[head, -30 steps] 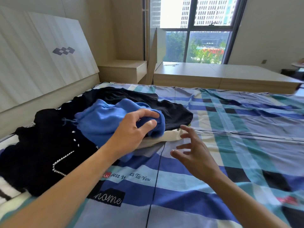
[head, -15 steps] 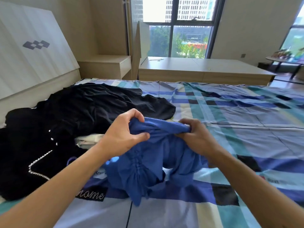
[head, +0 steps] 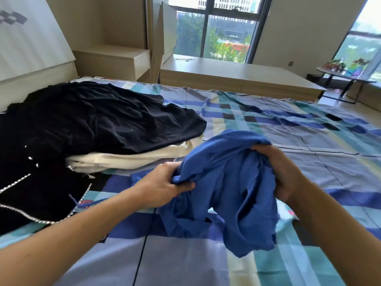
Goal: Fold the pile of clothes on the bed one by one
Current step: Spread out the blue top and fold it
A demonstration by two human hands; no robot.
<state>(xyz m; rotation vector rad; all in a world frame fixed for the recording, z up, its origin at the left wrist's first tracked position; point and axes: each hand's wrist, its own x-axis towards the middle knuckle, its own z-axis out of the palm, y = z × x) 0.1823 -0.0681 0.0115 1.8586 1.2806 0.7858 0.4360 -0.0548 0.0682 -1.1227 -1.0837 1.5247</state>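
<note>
I grip the bunched blue garment, left hand and right hand both clenched on it, lifting it above the bedsheet to shake it open.

Premises: bedroom in a residential flat.
Observed: a bed made up in blue checks, a pale headboard, a wooden bedside table, a pile of clothes on the bed, and large windows facing buildings and trees.

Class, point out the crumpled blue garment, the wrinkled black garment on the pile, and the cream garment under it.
Crumpled blue garment (head: 226, 168): head view, bunched middle.
Wrinkled black garment (head: 123, 124): head view, wrinkled centre.
Cream garment (head: 127, 159): head view, exposed front edge.
</note>
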